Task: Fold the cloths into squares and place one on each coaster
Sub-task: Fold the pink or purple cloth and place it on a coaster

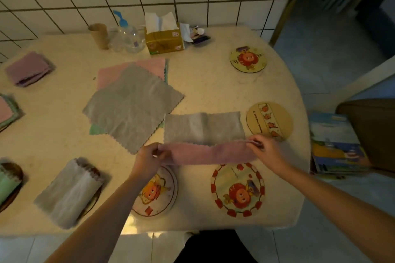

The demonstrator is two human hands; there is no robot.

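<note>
1. Head view: the pink cloth [211, 153], folded into a strip, lies on the counter [213, 83], long axis left-right, between 2 hands.
2. The left hand [149, 159] pinches its left end; the right hand [264, 147] pinches its right end.
3. The 2 nearest bare coasters, the red-bordered coaster [238, 190] and another coaster [158, 191], sit just below the strip.

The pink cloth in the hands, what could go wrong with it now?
1. The pink cloth is held only by its ends, left hand and right hand; its middle could sag and spoil the fold.
2. It hangs right over the grey folded cloth and might drag it crooked.
3. It may land between the two near coasters rather than squarely on one.
</note>
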